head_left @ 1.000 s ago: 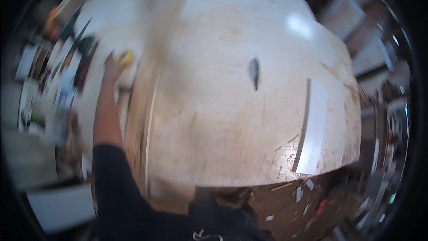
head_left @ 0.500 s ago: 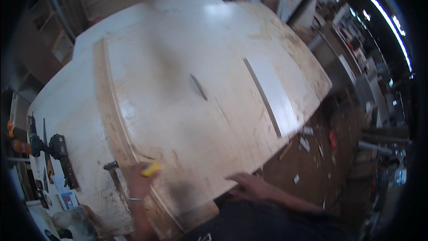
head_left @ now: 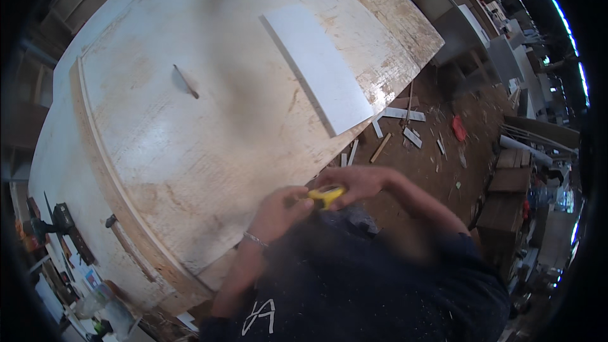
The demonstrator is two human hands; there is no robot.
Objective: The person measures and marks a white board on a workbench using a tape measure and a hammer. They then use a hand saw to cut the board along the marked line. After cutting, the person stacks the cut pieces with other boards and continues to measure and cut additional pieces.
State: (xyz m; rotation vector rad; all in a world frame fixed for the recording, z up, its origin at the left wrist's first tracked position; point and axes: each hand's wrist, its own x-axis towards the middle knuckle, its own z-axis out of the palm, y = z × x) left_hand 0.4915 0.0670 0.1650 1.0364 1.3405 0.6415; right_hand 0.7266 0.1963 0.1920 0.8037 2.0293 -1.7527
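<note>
My right hand (head_left: pixel 354 183) grips a yellow tape measure (head_left: pixel 325 196) in front of my dark shirt, by the table's near edge. My left hand (head_left: pixel 278 212) has its fingers curled on the tape's left end; its fingertips are partly hidden. Beyond them spreads a worn, pale tabletop (head_left: pixel 161 152), with a thin dark blade (head_left: pixel 185 82) standing up from it. A white board (head_left: pixel 316 69) lies flat on the table's right side, and a long wooden strip (head_left: pixel 104 145) runs along the left part.
A drill (head_left: pixel 47 228), a hammer (head_left: pixel 111 221) and other tools crowd the left end. Beyond the table's right edge, offcuts (head_left: pixel 380 149) and a red object (head_left: pixel 458 128) litter the brown floor. Cabinet carcasses and stacked panels (head_left: pixel 510 177) stand around the table.
My view has swung round. My left hand has brought the tape measure from the table's left side to in front of me, and my right hand has come up and taken hold of it.
</note>
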